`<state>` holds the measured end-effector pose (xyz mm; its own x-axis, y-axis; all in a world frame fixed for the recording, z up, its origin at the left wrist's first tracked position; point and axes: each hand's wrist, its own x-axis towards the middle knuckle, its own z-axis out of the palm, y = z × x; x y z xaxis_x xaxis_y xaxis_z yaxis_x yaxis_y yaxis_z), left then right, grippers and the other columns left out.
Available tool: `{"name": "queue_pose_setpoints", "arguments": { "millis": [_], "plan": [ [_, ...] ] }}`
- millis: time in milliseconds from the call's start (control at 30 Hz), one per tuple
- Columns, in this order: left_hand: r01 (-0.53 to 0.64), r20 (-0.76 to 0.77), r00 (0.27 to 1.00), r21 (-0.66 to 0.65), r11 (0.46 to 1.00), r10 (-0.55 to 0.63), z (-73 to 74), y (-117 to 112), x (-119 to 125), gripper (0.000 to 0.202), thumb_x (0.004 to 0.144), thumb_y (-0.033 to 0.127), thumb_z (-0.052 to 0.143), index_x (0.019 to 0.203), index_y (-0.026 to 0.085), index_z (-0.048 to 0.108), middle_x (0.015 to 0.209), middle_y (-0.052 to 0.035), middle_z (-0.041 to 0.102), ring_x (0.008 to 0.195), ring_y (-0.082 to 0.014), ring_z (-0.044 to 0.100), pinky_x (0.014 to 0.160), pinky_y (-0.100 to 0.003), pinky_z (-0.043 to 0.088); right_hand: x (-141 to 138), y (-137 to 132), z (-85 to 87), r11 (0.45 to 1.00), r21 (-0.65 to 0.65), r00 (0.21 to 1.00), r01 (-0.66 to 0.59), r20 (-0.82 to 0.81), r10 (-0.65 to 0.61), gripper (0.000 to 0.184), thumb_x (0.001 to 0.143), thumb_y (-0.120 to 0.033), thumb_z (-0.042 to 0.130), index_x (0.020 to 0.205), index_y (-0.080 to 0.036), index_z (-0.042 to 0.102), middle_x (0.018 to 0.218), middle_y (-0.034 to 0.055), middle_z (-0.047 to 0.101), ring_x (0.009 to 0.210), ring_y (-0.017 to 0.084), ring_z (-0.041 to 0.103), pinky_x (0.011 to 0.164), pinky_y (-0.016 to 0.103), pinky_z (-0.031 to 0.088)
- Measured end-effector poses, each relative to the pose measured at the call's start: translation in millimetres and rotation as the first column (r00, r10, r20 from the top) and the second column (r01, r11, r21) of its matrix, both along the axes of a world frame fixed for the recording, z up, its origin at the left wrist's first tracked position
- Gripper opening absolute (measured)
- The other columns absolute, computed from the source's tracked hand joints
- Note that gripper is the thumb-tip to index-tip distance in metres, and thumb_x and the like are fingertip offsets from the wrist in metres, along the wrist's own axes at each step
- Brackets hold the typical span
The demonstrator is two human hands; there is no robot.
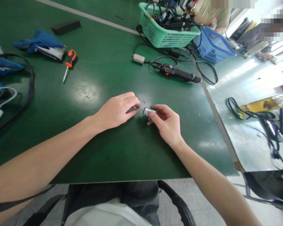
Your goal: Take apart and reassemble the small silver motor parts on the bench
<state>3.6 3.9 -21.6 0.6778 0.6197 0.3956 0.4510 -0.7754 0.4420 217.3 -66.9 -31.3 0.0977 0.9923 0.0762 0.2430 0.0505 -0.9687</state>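
Note:
Over the middle of the green table, my right hand pinches a small silver metal cylinder between thumb and fingertips. My left hand is closed in a pinch on a thin dark piece that meets the cylinder's left end through a fine pin. Both hands hover just above the tabletop, almost touching each other.
An orange-handled screwdriver and blue cloth lie at the left. A black electric screwdriver with its cable lies behind the hands. A green basket and a blue basket stand at the back, near another person.

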Motion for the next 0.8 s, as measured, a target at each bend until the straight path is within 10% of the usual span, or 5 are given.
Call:
{"name": "queue_pose_setpoints", "arguments": {
  "millis": [800],
  "plan": [
    [0.078, 0.018, 0.997, -0.103, 0.992, -0.076, -0.9, -4.2, 0.2, 0.013, 0.094, 0.026, 0.059, 0.104, 0.02, 0.063, 0.09, -0.0002, 0.073, 0.08, -0.014, 0.069, 0.072, -0.024, 0.048, -1.9, -0.6, 2.0, 0.997, -0.035, 0.997, -0.07, -0.023, 0.069, 0.033, 0.08, -0.044, 0.079, 0.101, -0.021, 0.068, 0.087, 0.0005, 0.071, 0.064, 0.013, 0.066, 0.062, 0.03, 0.062]
  ]
}}
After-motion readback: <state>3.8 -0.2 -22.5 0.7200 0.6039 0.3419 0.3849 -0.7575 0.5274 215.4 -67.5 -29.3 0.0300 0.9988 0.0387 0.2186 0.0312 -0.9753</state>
